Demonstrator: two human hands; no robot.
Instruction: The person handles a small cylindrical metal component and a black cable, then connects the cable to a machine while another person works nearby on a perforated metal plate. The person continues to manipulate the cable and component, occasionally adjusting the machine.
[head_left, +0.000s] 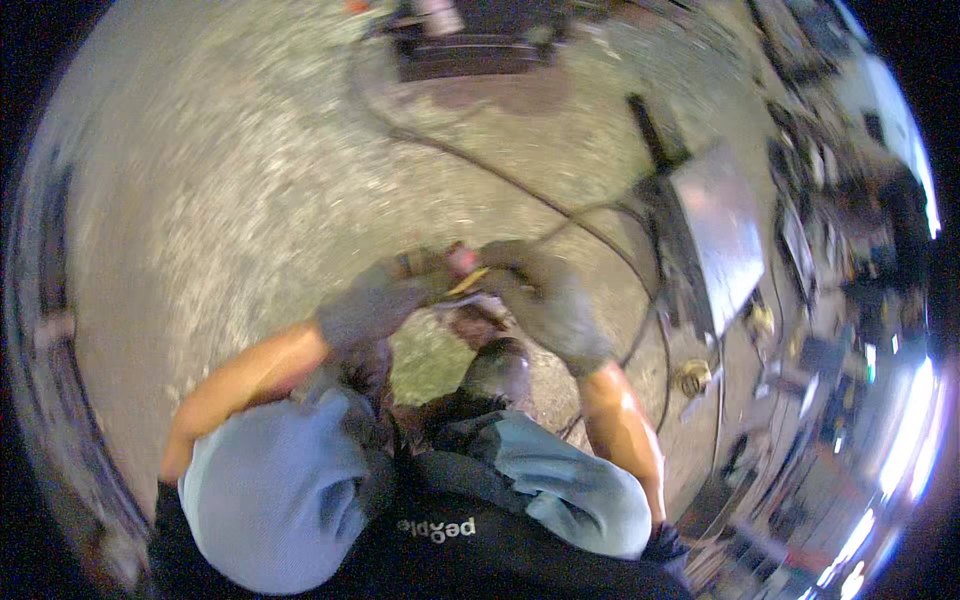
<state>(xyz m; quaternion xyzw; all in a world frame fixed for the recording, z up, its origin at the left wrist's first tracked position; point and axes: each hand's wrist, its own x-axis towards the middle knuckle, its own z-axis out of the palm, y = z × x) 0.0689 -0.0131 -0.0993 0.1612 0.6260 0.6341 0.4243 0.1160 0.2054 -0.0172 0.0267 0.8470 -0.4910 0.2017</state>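
- Roughly mid-view, the person's two hands meet in front of the knees, both in grey work gloves and both softened by motion blur
- The left hand point(395, 288) comes in from the lower left, its fingers bent inward toward a small pinkish-red piece point(462, 260); whether it is clamped on that piece, I cannot tell
- The right hand point(545, 295) arches over from the other side, fingers curled toward the same spot – again, blur hides whether they close on anything
- Between the two gloves lie the pinkish-red piece and, just below it, a slim yellow strip point(468, 281), slanting up to the right; I cannot tell whether the two are joined
- Below the hands, a dark boot point(498, 370) shows between the knees, which are in light blue trousers point(280, 490); a black shirt point(450, 495) with pale lettering fills the lower edge
- A dark cable point(500, 178) crosses the rough, mottled floor point(220, 200) beyond the hands and bends down on the right
- Right of the hands, well apart from them, stands a tilted grey metal panel point(718, 225), with a round brass-coloured item point(692, 377) on the floor below it
- At the top, a dark, blocky object point(470, 58) – too smeared to name more closely
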